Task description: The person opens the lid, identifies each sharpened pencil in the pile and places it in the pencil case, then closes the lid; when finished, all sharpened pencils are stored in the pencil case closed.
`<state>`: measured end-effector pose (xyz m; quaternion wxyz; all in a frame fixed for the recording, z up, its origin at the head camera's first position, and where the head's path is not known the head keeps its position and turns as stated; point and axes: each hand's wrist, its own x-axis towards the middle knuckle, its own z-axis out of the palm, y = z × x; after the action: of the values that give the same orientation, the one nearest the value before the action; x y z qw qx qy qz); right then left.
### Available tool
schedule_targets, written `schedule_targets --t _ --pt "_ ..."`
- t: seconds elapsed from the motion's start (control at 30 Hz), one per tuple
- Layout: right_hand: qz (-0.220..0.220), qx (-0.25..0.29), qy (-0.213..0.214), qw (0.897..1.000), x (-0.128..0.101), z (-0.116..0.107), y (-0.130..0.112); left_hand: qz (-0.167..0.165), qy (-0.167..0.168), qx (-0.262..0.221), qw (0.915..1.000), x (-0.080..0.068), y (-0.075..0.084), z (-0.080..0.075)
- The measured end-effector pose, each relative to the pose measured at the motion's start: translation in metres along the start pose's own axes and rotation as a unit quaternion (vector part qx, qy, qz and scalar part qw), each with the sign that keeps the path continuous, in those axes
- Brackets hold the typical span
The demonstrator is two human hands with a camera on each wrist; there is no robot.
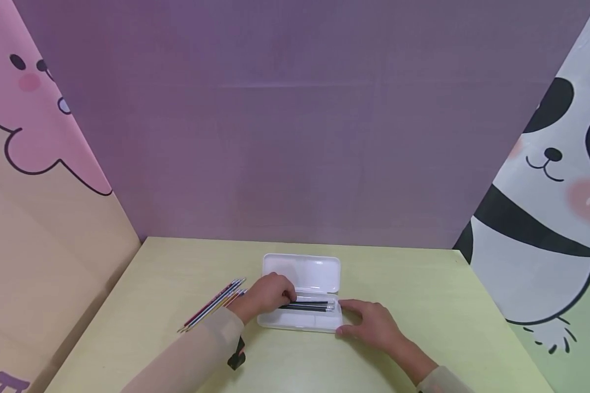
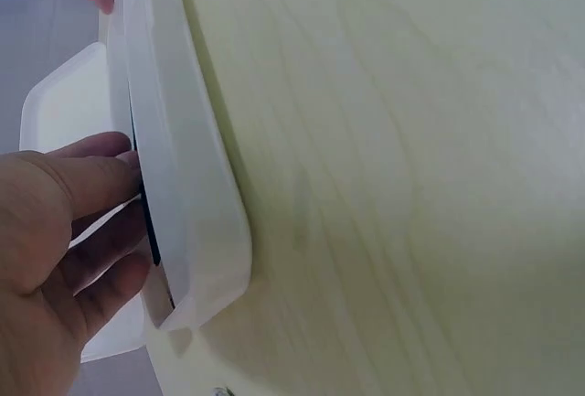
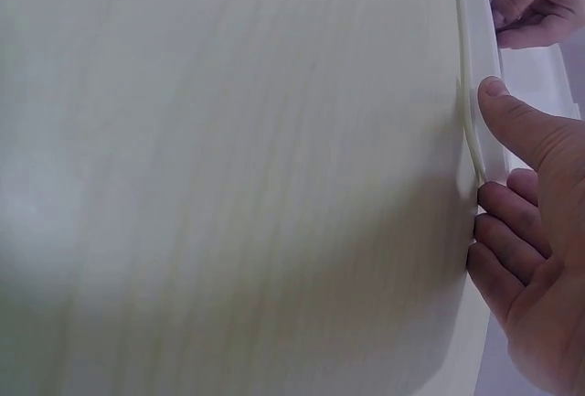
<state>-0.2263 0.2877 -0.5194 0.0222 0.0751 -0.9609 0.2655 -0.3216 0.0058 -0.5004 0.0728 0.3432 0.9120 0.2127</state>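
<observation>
A white plastic pencil case [image 1: 295,323] lies on the table with its lid folded back on the far side. Black pencils [image 1: 307,307] lie lengthwise in its tray, their pale ends toward the right. My left hand [image 1: 267,295] reaches over the tray, its curled fingers pinching the pencils near their left part; the fingertips are partly hidden. In the left wrist view, a dark pencil [image 2: 150,227] shows below the thumb, behind the case wall. At the right end, my right hand [image 1: 373,325] holds the case, thumb at the near corner and fingers along the end.
Several colored pencils [image 1: 211,305] lie slanted on the table, left of the case and partly behind the left forearm. The pale wooden table [image 1: 413,284] ends at a purple back panel [image 1: 295,164]. A black device [image 1: 237,357] shows at the left wrist.
</observation>
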Motion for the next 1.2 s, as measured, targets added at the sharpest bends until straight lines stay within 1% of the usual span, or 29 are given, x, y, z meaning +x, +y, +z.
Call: schedule_targets --t 0.07,0.17,0.37,0.5,0.6,0.83,1.0,1.2 --pt "0.000 0.000 0.001 1.000 0.000 0.001 0.000 -0.004 -0.001 0.008 1.0000 -0.001 0.001 0.001" --pt "0.000 0.001 0.002 1.000 -0.001 0.000 -0.001 -0.011 -0.001 0.000 0.9999 -0.002 0.001 0.001" --pt "0.001 -0.002 0.004 1.000 -0.001 -0.002 -0.002 -0.007 0.002 -0.044 0.9990 -0.006 -0.006 0.001" --pt "0.004 -0.001 0.001 1.000 0.000 -0.001 -0.001 -0.011 -0.008 -0.065 0.9978 -0.008 -0.011 0.001" --pt "0.003 -0.005 -0.001 1.000 0.000 -0.001 -0.001 -0.007 -0.013 -0.073 0.9972 -0.010 -0.014 0.002" --pt "-0.011 -0.025 -0.001 1.000 0.001 -0.004 0.001 0.011 -0.023 -0.111 0.9935 -0.014 -0.015 0.004" --pt "-0.009 -0.033 -0.006 0.999 0.001 -0.006 0.000 0.019 -0.023 -0.113 0.9931 -0.014 -0.015 0.006" --pt "-0.031 -0.038 -0.005 0.999 0.002 -0.001 -0.002 0.009 -0.025 -0.114 0.9932 -0.016 -0.016 0.004"
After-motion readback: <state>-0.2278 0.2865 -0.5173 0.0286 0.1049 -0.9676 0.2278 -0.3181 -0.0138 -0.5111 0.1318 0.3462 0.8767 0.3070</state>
